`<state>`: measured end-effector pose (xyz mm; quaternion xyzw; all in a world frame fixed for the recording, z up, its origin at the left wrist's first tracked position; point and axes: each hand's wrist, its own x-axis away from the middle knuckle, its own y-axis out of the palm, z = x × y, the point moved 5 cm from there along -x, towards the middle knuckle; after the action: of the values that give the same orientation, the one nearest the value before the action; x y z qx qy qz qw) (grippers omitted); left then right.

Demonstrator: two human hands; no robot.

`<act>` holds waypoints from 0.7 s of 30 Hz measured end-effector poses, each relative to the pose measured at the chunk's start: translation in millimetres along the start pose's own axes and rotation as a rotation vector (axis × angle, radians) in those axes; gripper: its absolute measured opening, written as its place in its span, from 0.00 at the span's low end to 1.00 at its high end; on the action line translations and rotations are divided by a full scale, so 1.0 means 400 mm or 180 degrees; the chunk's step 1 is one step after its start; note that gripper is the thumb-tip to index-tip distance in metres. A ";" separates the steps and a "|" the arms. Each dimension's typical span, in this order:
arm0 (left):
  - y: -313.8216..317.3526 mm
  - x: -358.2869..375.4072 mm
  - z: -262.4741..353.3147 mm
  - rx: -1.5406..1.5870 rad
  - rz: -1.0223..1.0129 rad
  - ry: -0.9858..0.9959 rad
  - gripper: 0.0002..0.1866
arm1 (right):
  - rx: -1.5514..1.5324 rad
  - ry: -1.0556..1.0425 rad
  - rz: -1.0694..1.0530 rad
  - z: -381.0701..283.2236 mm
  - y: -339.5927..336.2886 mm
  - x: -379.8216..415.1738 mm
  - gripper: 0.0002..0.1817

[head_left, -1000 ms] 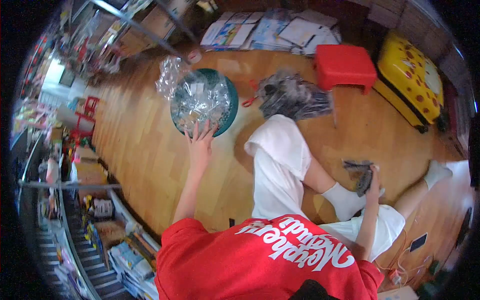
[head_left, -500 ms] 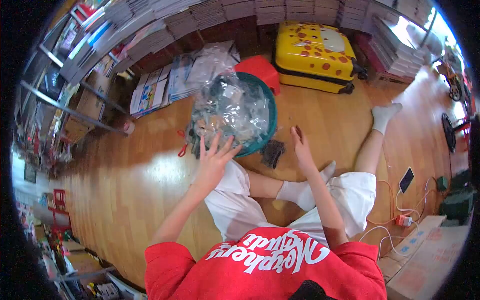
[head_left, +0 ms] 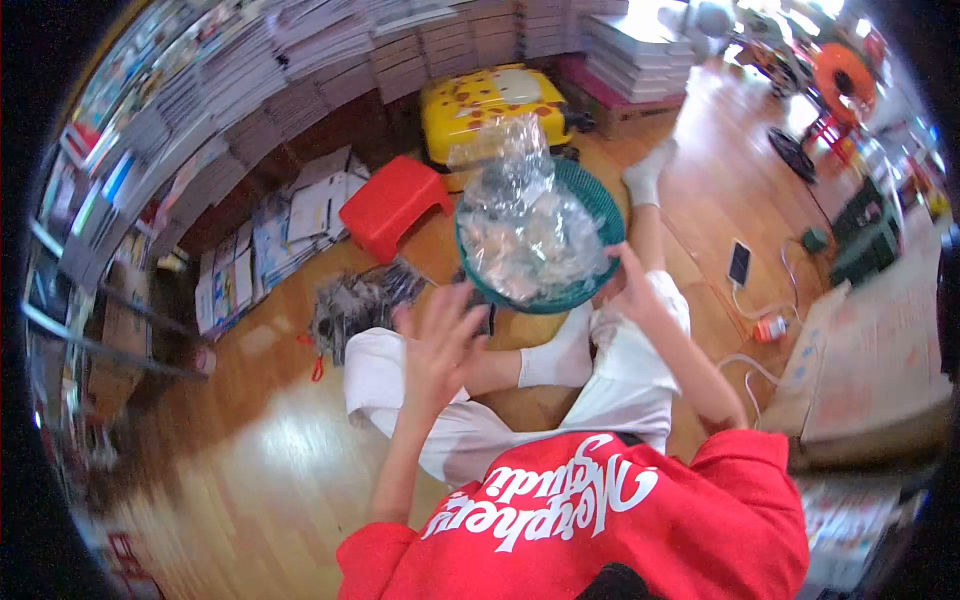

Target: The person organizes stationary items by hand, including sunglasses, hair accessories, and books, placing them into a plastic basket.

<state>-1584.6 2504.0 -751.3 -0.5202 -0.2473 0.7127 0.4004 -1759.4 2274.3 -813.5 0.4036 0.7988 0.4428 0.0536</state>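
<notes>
A round green basket (head_left: 606, 195) is in front of me, over my crossed legs. Crumpled clear plastic packaging (head_left: 535, 235) fills it and rises above its far rim. With its fingers at the near right rim, my right hand (head_left: 632, 290) grips the basket. My left hand (head_left: 437, 345), smeared by motion, is raised to the left of the basket with fingers spread and nothing in them. Beyond that hand, a dark grey heap (head_left: 365, 300) lies on the floor, with a red loop (head_left: 317, 368) beside it.
A red stool (head_left: 395, 205) stands behind the dark heap. Farther back is a yellow giraffe-spotted suitcase (head_left: 495, 110) before stacked books (head_left: 440, 50). To the right, a phone (head_left: 739, 263) with a cable lies on the wooden floor, near a cardboard box (head_left: 870, 350).
The basket has moved right with its packaging, and the dark heap shows beside its old place. My right hand has taken hold of the rim; my left has come off the packaging. The view has turned.
</notes>
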 end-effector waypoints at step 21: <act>0.411 0.527 -0.030 -0.1280 -0.1846 -0.2765 0.35 | 0.6004 -0.1548 0.0311 -0.629 0.220 -0.524 0.30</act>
<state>-1654.1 2586.2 -996.5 -0.1557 -0.6536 0.6609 0.3342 -1678.1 1986.8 -652.7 0.3939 0.7749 -0.4721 -0.1465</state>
